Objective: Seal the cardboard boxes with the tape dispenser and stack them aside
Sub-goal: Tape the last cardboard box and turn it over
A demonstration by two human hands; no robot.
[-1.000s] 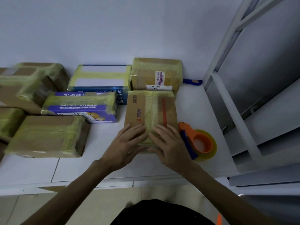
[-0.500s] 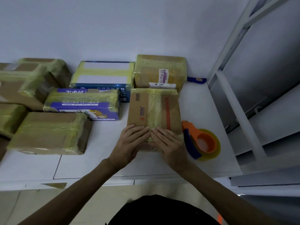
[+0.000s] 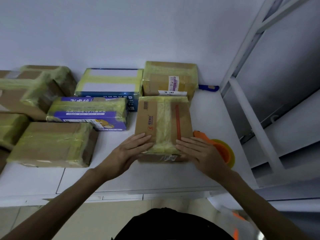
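Note:
A brown cardboard box (image 3: 150,118) with a yellowish tape strip down its middle and a red stripe lies on the white table (image 3: 121,177). My left hand (image 3: 129,151) rests flat on the box's near left corner, fingers straight. My right hand (image 3: 199,153) lies flat on its near right corner, fingers straight. The tape strip shows between the two hands. An orange tape dispenser (image 3: 220,149) with a yellowish roll stands on the table just right of my right hand, partly hidden by it.
Several taped boxes fill the table's left and back: a brown one (image 3: 52,144), a purple one (image 3: 90,113), a blue one (image 3: 110,84), another brown one (image 3: 169,78) behind the task box. A blue tool (image 3: 208,87) lies by the wall. A white metal frame (image 3: 256,118) stands at right.
Both hands have slid apart along the box's near edge, from touching over the tape strip to the two near corners. The box and dispenser stay in place.

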